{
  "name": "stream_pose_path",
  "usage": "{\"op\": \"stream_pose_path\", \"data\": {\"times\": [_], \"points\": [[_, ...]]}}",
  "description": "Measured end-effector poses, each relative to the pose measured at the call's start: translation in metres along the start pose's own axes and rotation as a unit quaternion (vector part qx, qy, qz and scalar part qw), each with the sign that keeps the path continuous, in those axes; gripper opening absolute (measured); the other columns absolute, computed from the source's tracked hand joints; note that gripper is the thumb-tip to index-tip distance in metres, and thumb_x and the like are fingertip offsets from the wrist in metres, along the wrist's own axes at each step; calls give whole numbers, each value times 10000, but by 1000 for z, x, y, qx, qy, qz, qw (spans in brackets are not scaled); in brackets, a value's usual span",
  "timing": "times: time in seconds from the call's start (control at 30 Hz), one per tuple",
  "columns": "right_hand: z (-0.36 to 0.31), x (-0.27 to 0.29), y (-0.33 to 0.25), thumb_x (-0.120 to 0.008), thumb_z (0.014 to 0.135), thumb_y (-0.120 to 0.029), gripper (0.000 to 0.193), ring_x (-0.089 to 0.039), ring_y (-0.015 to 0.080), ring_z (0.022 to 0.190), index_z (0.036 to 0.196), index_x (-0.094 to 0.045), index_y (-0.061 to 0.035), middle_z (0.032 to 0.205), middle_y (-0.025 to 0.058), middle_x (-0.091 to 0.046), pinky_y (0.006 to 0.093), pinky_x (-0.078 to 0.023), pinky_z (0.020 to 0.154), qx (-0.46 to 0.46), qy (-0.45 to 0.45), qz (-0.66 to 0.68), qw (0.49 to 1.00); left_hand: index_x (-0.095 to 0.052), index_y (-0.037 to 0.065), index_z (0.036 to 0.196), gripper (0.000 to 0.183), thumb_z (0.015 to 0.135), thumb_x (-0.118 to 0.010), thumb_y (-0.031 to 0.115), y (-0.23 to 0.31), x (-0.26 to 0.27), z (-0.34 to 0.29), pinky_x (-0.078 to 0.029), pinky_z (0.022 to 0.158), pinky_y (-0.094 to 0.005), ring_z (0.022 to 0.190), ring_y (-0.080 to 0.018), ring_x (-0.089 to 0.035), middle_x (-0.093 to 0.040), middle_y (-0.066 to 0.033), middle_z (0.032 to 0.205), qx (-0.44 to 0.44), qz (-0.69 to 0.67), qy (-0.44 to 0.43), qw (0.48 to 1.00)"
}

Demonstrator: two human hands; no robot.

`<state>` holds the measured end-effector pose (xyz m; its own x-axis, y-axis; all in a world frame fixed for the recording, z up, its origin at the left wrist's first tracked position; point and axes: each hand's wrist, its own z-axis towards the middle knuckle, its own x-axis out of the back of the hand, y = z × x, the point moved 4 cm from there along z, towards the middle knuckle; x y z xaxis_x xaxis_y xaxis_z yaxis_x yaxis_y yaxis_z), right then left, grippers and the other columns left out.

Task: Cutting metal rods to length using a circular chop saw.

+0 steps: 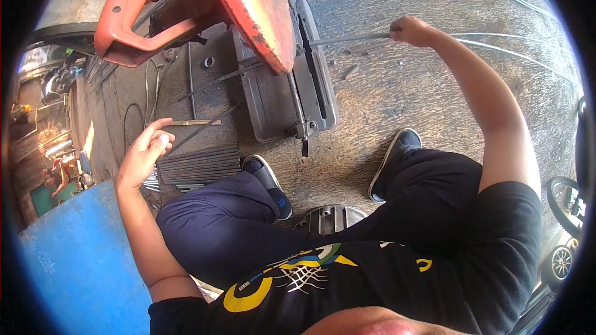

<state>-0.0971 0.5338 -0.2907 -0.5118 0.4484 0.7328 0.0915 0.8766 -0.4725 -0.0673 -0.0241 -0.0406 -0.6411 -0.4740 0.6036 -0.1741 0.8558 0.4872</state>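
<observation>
An orange chop saw (257,9) stands on the floor in front of me, its handle at the upper left and its grey metal base (268,111) below. My right hand (411,31) is closed round a long thin metal rod (351,39) to the right of the saw. That rod runs left into the saw's base, where the orange guard hides part of it. On the left, my left hand (143,154) is raised with thumb and fingers apart, and I see nothing held in it. Just past its fingertips are a tan strip (197,123) and a dark rod (202,129).
A row of cut dark rods (198,164) lies by my left shoe (267,183). Long rods (515,56) stretch off to the right. A blue panel (81,251) fills the lower left. A small metal ring (209,61) lies left of the saw. Wheels (562,260) stand at the right edge.
</observation>
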Motion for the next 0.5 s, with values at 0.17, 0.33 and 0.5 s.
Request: {"op": "stream_pose_path", "data": {"times": [0.17,0.33,0.5], "points": [[-2,27,-4,-583,910,-302,285,-636,260,823,1018,-682,-57,868,136,-674,414,-480,758,41,67,-11,997,-476,76,1341,477,956,-539,351,1,-1,3,-432,846,-270,936,-128,-541,-594,-44,1024,3,-4,3,1000],[-7,37,-28,-569,916,-378,342,-635,261,841,1005,-686,-70,866,114,-675,431,-482,778,42,46,-10,998,-479,76,1340,484,951,-546,355,0,0,2,-432,856,-274,938,-125,-541,-594,-46,1023,7,-6,4,1000],[-6,34,-35,-568,919,-375,341,-624,264,826,998,-687,-66,853,120,-667,432,-477,771,30,37,9,999,-485,74,1334,478,950,-547,351,3,0,-1,-436,859,-279,941,-125,-543,-595,-49,1028,4,-7,6,1000]]}}
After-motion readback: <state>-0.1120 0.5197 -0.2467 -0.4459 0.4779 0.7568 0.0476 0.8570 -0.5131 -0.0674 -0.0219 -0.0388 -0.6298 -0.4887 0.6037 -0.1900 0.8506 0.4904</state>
